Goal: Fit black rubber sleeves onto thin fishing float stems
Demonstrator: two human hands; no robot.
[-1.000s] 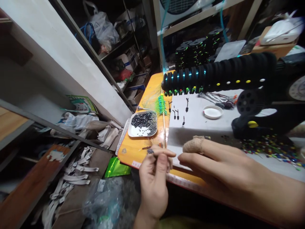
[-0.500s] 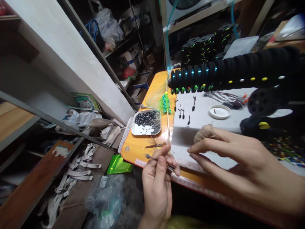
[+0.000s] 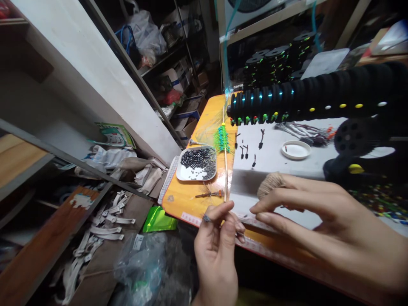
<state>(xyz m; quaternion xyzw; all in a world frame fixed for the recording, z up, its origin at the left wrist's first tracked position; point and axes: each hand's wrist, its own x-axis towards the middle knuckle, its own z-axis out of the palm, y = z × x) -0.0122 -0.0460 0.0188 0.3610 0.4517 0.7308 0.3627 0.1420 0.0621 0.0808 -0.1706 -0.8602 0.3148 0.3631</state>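
Note:
My left hand (image 3: 216, 242) is closed at the near edge of the orange table (image 3: 188, 195), pinching a thin dark pin-like piece between thumb and fingers. My right hand (image 3: 306, 212) reaches in from the right with its fingers stretched toward the left hand's fingertips; its forefinger wears a tan fabric wrap (image 3: 269, 183). Just beyond them lies a thin wooden stick (image 3: 225, 174) carrying a bunch of green pieces (image 3: 221, 138). A white tray of small black tubes (image 3: 197, 163) sits left of the stick.
A long black foam roll with coloured pins (image 3: 306, 100) spans the white work sheet (image 3: 270, 157). A small white dish (image 3: 296, 149), loose black pins, and coloured beads (image 3: 376, 199) lie on it. Cluttered shelves and white straps (image 3: 105, 221) fill the left.
My left hand has risen slightly and turned the dark piece upright. My right hand's fingers have closed in toward the left fingertips. The view shifted a little.

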